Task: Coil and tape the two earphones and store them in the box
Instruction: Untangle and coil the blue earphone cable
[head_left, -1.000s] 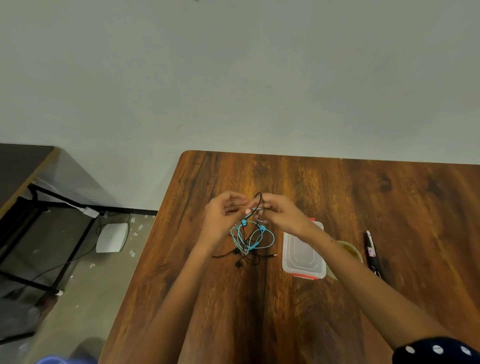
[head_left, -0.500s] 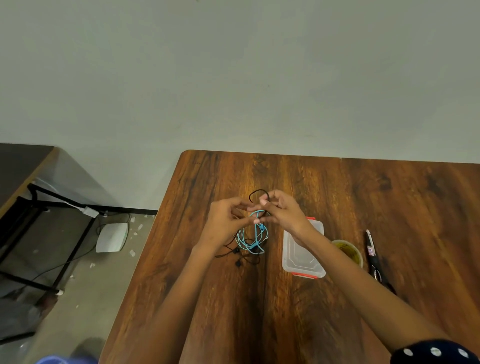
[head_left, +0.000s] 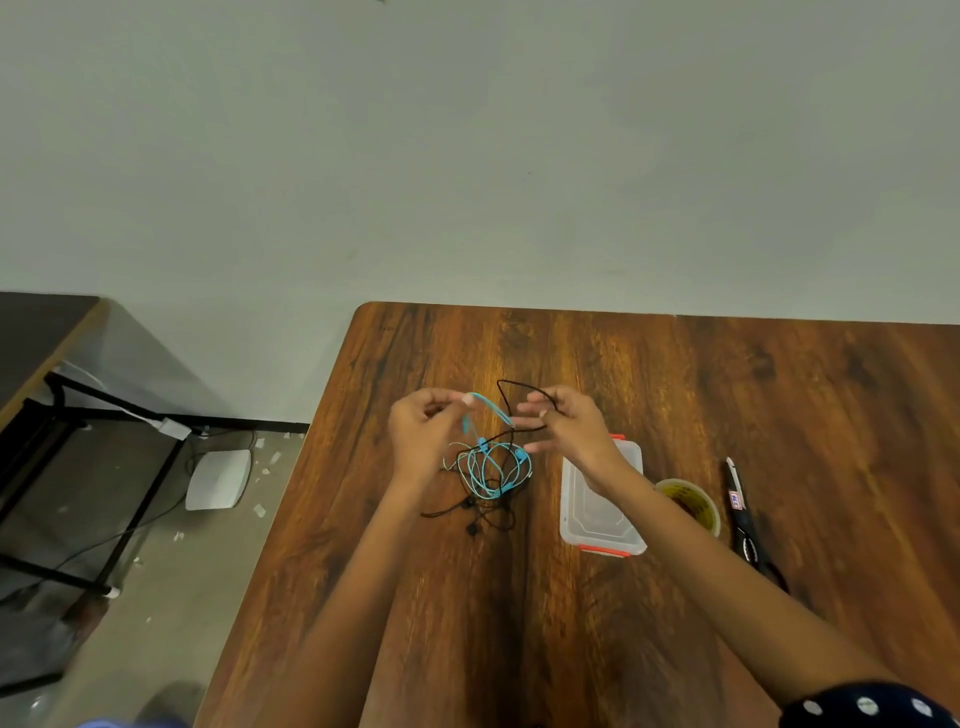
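Left hand (head_left: 423, 434) pinched blue earphone (head_left: 488, 470) cord; right hand (head_left: 569, 428) pinched black earphone (head_left: 470, 512) cord. Both tangled on table (head_left: 779, 395), between and below hands. Box (head_left: 597, 514) lay under right wrist.

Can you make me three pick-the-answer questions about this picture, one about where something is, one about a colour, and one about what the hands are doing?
1. Where is the clear box?
A. on the floor
B. on the table, right of the tangled earphones
C. on the dark shelf

2. What colours are the two earphones?
A. red and white
B. both black
C. blue and black

3. What are the hands doing?
A. lying flat
B. pinching the wires
C. holding the scissors

Answers: B, the box lies beside the tangle; C, one wire is blue, one black; B, the left hand pinches blue wire and the right hand black wire.
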